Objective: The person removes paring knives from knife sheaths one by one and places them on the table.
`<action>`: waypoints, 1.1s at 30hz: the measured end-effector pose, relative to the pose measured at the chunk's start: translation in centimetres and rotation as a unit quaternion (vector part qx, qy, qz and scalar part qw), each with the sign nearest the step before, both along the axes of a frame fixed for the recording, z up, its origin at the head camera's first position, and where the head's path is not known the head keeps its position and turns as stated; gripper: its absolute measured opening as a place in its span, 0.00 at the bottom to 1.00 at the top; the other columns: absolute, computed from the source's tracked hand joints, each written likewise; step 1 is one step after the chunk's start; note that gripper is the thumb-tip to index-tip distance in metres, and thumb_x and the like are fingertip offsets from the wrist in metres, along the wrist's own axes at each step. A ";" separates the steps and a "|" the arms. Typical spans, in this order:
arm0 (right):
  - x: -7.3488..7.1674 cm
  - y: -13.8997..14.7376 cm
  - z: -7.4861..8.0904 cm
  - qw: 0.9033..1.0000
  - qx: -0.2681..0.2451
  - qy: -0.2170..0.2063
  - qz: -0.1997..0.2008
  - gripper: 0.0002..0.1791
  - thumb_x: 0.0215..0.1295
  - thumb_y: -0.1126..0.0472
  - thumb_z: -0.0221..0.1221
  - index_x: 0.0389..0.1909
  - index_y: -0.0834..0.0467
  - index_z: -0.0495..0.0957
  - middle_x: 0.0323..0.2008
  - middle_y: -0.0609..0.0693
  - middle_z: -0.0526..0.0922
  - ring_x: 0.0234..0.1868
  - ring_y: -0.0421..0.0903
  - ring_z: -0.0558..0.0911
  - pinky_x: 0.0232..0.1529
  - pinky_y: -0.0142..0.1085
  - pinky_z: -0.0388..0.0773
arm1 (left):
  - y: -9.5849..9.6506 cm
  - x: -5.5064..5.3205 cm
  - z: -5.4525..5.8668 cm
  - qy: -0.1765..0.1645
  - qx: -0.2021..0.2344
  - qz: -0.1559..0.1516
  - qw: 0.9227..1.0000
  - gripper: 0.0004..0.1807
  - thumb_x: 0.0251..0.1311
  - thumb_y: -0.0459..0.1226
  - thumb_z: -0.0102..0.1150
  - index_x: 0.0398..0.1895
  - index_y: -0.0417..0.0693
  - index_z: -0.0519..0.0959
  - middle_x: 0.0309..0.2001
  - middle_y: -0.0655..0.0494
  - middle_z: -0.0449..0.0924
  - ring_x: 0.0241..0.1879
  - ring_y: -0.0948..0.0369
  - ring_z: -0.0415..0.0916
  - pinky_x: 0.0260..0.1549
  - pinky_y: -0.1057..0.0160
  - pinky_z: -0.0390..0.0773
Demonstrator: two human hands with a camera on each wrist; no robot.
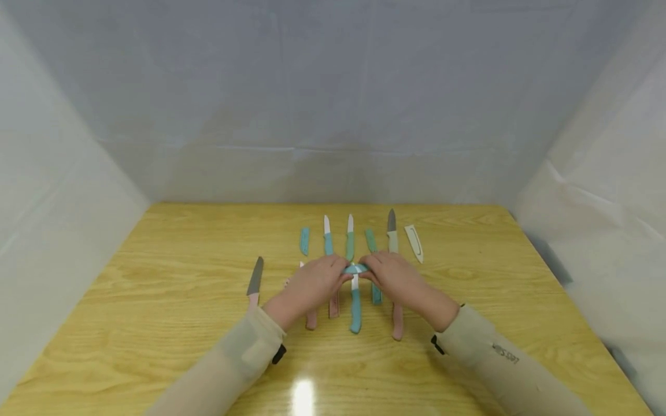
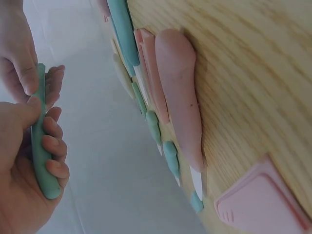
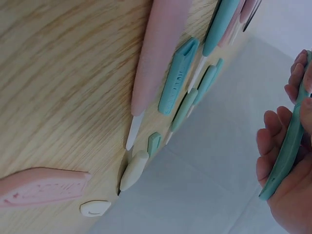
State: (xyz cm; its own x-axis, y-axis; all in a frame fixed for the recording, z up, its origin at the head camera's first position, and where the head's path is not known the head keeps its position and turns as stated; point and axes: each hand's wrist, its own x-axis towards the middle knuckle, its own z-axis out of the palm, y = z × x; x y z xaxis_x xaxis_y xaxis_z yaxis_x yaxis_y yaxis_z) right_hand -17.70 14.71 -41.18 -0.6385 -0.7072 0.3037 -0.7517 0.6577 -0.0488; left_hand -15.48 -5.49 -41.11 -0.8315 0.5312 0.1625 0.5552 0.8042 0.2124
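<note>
Both hands meet above the middle of the table, gripping one slim teal piece (image 1: 347,269) that looks like a knife in its sheath. My left hand (image 1: 317,281) curls round its left part, a rounded teal handle (image 2: 46,165) in the left wrist view. Round the other end are the fingers of my right hand (image 1: 399,278); the right wrist view shows a long teal length (image 3: 287,151) along that palm. A whitish patch shows between the hands, too small to identify. Below them lies a blue-handled knife (image 1: 356,312) with a white blade.
Near the hands lie pink-handled knives (image 1: 398,323), a pink sheath (image 1: 334,307) and a blue sheath (image 1: 376,294). Farther back are a blue knife (image 1: 328,242), green knife (image 1: 350,245), cream knife (image 1: 392,240) and cream sheath (image 1: 414,242). A dark-bladed pink knife (image 1: 255,277) lies left.
</note>
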 end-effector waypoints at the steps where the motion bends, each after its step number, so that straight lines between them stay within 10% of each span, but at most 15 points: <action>1: 0.0 0.0 -0.1 1.000 0.000 0.005 0.003 0.14 0.66 0.55 0.59 0.46 0.60 0.77 0.37 0.50 0.82 0.38 0.46 0.81 0.43 0.40 0.78 | 0.0 0.0 0.0 0.000 -0.001 0.000 1.000 0.16 0.74 0.45 0.44 0.50 0.44 0.74 0.44 0.55 0.80 0.40 0.62 0.78 0.39 0.66 0.80; 33: 0.0 0.8 -0.4 1.000 0.010 0.008 0.003 0.13 0.64 0.56 0.61 0.45 0.59 0.79 0.35 0.49 0.82 0.34 0.44 0.78 0.38 0.38 0.76 | -0.1 0.0 -0.5 0.015 0.000 -0.009 1.000 0.15 0.72 0.43 0.49 0.53 0.45 0.76 0.38 0.57 0.79 0.34 0.64 0.75 0.33 0.66 0.78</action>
